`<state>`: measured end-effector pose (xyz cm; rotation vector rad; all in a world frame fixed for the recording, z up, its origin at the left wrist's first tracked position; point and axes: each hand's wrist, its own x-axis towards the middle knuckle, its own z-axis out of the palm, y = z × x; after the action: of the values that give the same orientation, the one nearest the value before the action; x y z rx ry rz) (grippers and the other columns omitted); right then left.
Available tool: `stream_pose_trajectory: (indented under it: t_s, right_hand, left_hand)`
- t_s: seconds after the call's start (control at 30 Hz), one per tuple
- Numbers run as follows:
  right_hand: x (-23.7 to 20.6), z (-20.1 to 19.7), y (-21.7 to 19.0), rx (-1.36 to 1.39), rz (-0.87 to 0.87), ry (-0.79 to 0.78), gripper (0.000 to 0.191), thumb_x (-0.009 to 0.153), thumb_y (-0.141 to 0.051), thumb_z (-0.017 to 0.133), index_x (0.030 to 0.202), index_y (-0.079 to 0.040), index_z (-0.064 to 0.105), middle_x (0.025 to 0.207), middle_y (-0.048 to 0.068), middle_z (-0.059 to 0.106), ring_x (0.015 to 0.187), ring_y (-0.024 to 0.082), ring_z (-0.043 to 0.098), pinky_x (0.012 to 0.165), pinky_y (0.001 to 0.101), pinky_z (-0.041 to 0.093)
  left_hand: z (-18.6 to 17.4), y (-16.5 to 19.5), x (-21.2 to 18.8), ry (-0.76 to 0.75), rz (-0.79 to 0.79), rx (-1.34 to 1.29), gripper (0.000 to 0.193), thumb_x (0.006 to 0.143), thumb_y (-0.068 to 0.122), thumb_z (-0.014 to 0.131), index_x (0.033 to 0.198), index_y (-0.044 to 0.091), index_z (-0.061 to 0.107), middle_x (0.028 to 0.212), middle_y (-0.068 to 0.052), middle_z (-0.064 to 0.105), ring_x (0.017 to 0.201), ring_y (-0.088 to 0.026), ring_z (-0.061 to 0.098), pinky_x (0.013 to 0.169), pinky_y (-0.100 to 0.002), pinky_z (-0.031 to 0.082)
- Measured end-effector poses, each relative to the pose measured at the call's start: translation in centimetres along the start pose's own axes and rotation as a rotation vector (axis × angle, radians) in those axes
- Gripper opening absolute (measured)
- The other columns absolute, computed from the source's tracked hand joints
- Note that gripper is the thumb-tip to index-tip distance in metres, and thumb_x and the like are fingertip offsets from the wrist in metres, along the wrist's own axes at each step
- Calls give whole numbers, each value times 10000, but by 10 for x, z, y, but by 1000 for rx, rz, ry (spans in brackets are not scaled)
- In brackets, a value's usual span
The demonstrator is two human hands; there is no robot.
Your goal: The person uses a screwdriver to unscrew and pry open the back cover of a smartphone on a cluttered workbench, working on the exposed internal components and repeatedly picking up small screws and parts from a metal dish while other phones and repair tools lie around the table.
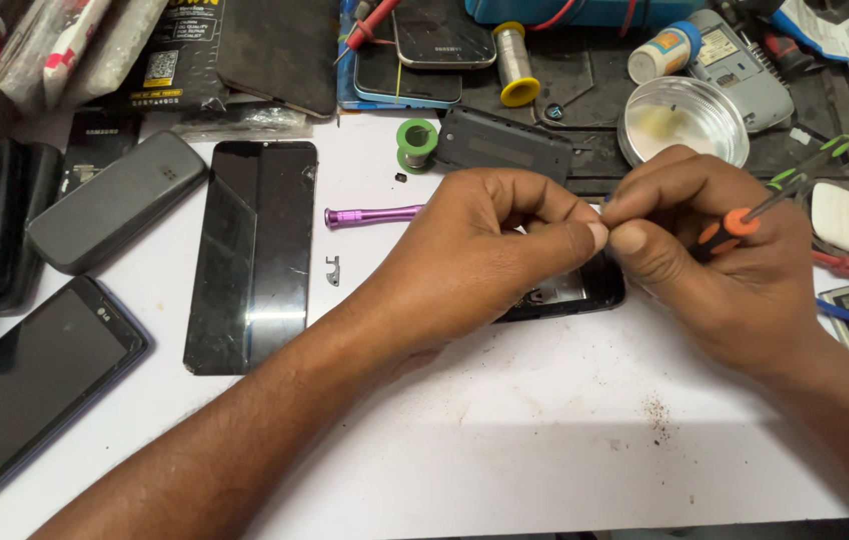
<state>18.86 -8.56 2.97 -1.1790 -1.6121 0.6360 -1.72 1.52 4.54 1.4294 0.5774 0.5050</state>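
Left grip pinched shut, contents hidden; right grip clasped an orange-handled screwdriver; black phone lay beneath both.

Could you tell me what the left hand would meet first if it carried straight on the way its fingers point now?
Almost at once, the right hand: the left hand points rightward, thumb tips nearly touching. Depth is hard to judge.

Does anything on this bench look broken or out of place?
Yes. A small metal bracket lies loose on the white table, beside a black phone screen. A reddish-brown speckled stain marks the table near the right hand, like rust or dust.
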Motion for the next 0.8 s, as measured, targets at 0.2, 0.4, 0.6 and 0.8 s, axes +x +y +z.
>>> stream_pose_trajectory:
  t_s: [0.2,0.4,0.6,0.8]
  right_hand:
    - [2,-4,-8,-76,59,77,135,987,-72,670,1095,0,633,1054,70,674,774,36,615,629,166,482]
    - [0,-2,-12,-111,-34,11,131,1033,-50,682,1138,26,662,1062,88,665,839,58,650,677,171,537]
    - [2,-1,-12,-197,-80,20,122,1015,-73,716,1101,10,693,1014,86,673,766,45,659,603,160,529]
    - [4,0,-15,-267,-40,42,101,937,-67,725,1003,1,692,985,71,669,712,41,613,567,169,484]
  left_hand:
    - [-4,1,2,1,89,-5,303,911,265,713,1048,-3,748,867,-51,747,784,-70,678,707,-243,575]
    - [-3,3,-1,3,89,71,302,912,283,714,1032,11,764,823,-49,749,717,-64,653,638,-238,547]
    - [-3,4,-2,20,107,132,270,907,277,722,991,26,773,776,-27,737,666,-46,624,564,-226,514]
    - [-3,5,-1,3,118,201,254,888,269,732,967,32,778,746,-13,732,654,-36,630,557,-220,523]
